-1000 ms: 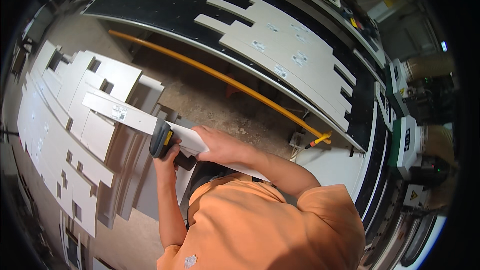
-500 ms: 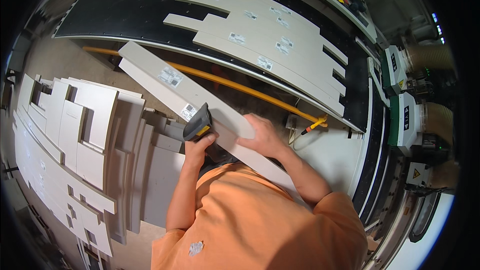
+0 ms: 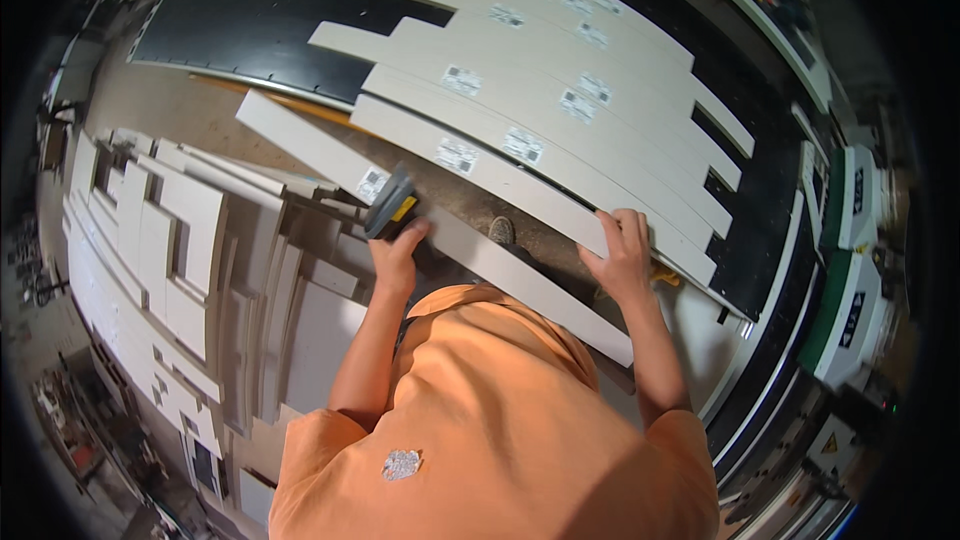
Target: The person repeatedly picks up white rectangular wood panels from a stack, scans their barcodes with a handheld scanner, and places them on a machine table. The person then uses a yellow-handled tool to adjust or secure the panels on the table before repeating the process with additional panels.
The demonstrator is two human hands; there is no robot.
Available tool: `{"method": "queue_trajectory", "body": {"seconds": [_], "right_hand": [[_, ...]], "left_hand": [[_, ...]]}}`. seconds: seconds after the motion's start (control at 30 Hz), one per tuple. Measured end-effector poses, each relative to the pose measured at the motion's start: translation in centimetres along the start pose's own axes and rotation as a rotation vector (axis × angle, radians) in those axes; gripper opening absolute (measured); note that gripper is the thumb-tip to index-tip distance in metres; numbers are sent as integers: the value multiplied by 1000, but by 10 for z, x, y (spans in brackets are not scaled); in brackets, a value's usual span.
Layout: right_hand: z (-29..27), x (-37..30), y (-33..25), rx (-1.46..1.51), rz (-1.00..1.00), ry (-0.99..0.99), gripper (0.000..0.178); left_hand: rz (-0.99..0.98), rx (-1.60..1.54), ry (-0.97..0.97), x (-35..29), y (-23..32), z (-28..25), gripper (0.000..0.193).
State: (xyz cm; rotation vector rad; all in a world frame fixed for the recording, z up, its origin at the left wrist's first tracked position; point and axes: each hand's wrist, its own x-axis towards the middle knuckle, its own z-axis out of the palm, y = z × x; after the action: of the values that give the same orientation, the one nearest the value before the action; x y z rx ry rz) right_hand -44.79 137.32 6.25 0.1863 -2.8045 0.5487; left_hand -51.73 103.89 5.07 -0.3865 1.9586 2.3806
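Note:
A black barcode scanner with a yellow mark (image 3: pixel 392 202) is gripped in my left hand (image 3: pixel 398 248). My right hand (image 3: pixel 622 248) pinches the right end of a long pale board strip (image 3: pixel 480 175), which bears a printed label and lies along the near edge of the machine table (image 3: pixel 250 20). Closer to me, a second labelled strip (image 3: pixel 540 290) slants below the scanner and past my left hand, in front of my body. Whether my left hand also supports this second strip is hidden.
Several pale labelled strips (image 3: pixel 540 50) lie side by side on the black table. Stacked cut panels (image 3: pixel 185 240) stand at the left. Green-and-white machine housings (image 3: pixel 845 315) are on the right. A yellow bar (image 3: pixel 290 105) runs under the table's near edge.
My right hand has moved right and away from me, carrying the upper strip off the lower one to the table edge. The scanner stays in my left hand. The view has shifted.

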Motion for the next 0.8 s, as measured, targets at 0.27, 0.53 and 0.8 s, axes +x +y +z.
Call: {"method": "queue_trajectory", "body": {"seconds": [0.27, 0.53, 0.8], "right_hand": [[11, -10, 0, -39, -3, 117, 60], [19, -1, -7, -136, 74, 178, 60], [22, 25, -10, -235, 203, 215, 57]], "left_hand": [[-18, 122, -88, 5, 14, 32, 29], [-75, 59, -7, 29, 1, 24, 28], [-137, -86, 55, 47, -8, 26, 22]]}}
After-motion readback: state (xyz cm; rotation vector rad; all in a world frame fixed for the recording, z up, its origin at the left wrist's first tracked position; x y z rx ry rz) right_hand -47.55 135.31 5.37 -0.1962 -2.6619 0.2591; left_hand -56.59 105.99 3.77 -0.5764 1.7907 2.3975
